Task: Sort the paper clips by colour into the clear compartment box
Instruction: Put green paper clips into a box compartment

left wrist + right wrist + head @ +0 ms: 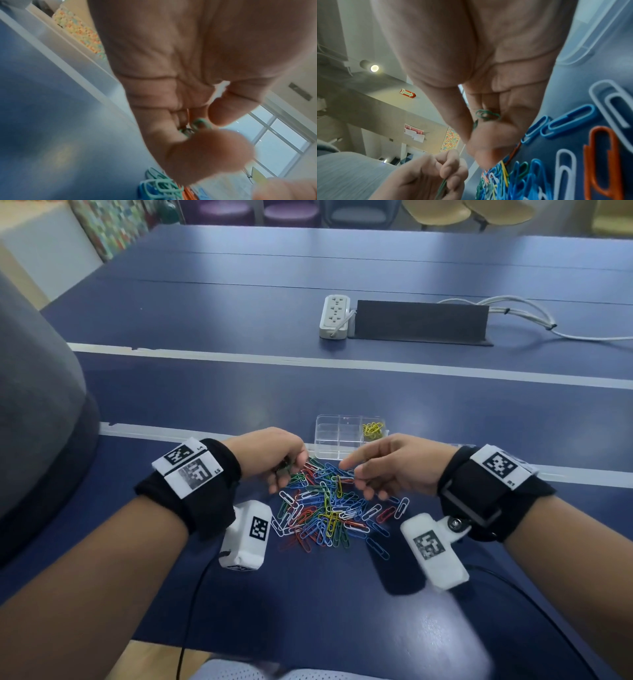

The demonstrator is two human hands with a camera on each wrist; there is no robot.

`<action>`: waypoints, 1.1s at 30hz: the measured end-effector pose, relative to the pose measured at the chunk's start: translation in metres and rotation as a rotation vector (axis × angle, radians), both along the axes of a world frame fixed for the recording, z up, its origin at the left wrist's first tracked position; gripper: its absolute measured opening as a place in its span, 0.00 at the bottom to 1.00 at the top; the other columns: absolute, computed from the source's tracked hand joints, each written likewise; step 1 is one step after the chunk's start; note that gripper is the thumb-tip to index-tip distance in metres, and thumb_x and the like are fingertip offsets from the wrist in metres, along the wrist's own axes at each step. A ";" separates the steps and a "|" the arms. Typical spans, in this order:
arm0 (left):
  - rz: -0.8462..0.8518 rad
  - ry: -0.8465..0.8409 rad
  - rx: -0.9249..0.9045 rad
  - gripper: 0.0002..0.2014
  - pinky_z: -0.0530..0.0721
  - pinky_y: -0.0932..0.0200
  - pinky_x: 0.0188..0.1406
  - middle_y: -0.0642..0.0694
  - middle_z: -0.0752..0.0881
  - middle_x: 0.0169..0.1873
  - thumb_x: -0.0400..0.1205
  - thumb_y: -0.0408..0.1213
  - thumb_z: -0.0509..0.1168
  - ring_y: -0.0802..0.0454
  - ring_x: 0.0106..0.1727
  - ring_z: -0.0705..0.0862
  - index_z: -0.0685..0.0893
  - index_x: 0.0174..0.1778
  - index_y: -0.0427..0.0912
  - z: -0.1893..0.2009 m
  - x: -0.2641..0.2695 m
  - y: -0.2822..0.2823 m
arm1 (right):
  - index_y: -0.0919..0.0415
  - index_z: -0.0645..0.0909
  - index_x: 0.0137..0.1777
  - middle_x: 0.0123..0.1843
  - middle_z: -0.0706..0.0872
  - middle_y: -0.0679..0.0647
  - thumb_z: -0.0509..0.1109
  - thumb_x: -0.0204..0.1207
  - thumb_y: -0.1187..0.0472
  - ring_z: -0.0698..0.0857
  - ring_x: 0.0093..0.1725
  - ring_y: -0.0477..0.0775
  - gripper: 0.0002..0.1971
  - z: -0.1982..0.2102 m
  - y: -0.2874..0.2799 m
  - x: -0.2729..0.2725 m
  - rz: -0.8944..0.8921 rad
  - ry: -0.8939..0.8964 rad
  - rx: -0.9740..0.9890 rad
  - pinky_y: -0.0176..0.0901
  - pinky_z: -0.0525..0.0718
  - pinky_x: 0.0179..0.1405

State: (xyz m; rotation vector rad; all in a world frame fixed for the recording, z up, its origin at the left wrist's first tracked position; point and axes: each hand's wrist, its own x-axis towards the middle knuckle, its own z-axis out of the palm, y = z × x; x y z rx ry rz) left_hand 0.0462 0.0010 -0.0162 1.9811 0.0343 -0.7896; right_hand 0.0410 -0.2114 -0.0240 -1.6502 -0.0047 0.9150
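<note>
Head view. We list a heap of paper clips, mixed blue, white, red, green and yellow, loose on the blue table. Just beyond the heap stands the clear compartment box; its far right compartment holds yellow clips, the other compartments look bare. Left hand sits over the heap's far left edge, fingers curled, green clips showing at the fingertips. Right hand sits over the far right edge, forefinger stretched toward the left hand, other fingers bent. Farther back we note a white power strip beside a dark flap, with white cables trailing right.

Left wrist view. Blurred. Left hand has thumb and fingers closed around green clips. Green and blue clips lie on the table below.

Right wrist view. Right hand cups a small bunch of green clips against its bent fingers. Left hand pinches a green clip low in the picture. Blue, white and orange-red clips lie on the table at right.
</note>
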 end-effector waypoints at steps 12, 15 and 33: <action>-0.253 -0.369 0.617 0.03 0.72 0.63 0.33 0.58 0.77 0.25 0.72 0.44 0.73 0.63 0.29 0.75 0.85 0.37 0.55 0.001 0.009 0.001 | 0.52 0.84 0.42 0.36 0.84 0.47 0.68 0.75 0.48 0.84 0.41 0.51 0.09 0.015 0.040 -0.001 0.325 -0.582 -0.739 0.39 0.78 0.40; -0.267 -0.379 0.678 0.05 0.75 0.62 0.35 0.58 0.78 0.26 0.69 0.47 0.76 0.58 0.33 0.79 0.87 0.38 0.55 -0.001 0.007 -0.002 | 0.54 0.88 0.51 0.50 0.90 0.52 0.65 0.76 0.56 0.86 0.52 0.56 0.11 0.014 0.059 0.001 0.357 -0.745 -0.823 0.43 0.84 0.52; -0.224 -0.365 0.517 0.02 0.72 0.65 0.29 0.57 0.81 0.27 0.75 0.41 0.69 0.63 0.31 0.78 0.83 0.37 0.51 0.004 0.007 0.017 | 0.59 0.83 0.55 0.42 0.76 0.57 0.64 0.77 0.62 0.79 0.44 0.63 0.10 0.018 0.083 0.008 0.417 -0.820 -1.070 0.47 0.74 0.41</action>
